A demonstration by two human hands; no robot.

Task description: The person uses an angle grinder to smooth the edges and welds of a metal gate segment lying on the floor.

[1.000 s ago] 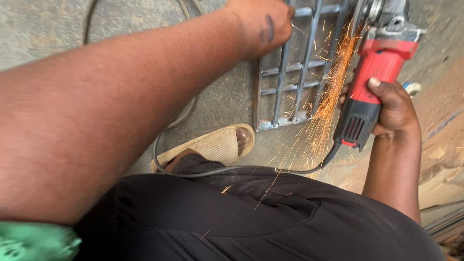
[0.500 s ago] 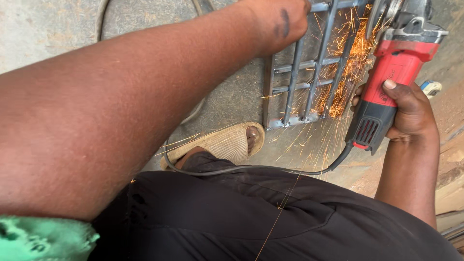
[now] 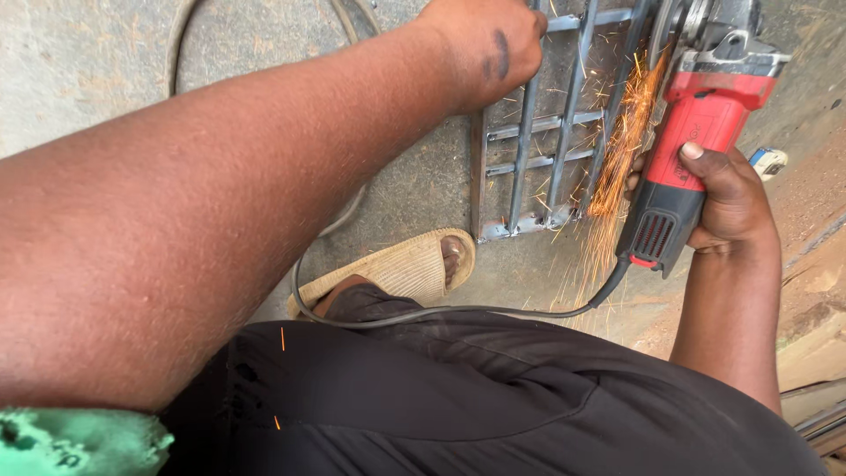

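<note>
Grinder (image 3: 696,145), red-bodied with a black rear end, sits at the upper right of the view, its long axis running from the grey head at the top down and leftward to the tail where the black cord (image 3: 458,313) leaves it. The right hand (image 3: 727,198) is closed around the lower body of the tool, thumb laid across the red casing, so the working end lies up and away from that hand, pointing toward the metal grille (image 3: 546,132). Orange sparks (image 3: 617,150) stream down along the right edge of the grille, just beside the tool's head, which marks where disc and bar meet; the disc itself is mostly hidden by its guard. The left hand (image 3: 485,44) is curled over the top of the grille's left bars, gripping or pressing them, well apart from the spark line. The grille lies on the concrete floor (image 3: 106,62), its bars running roughly up and down the view. A foot in a tan sandal (image 3: 397,269) rests near the grille's lower corner, with the cord looping past it over dark trousers (image 3: 458,405).
</note>
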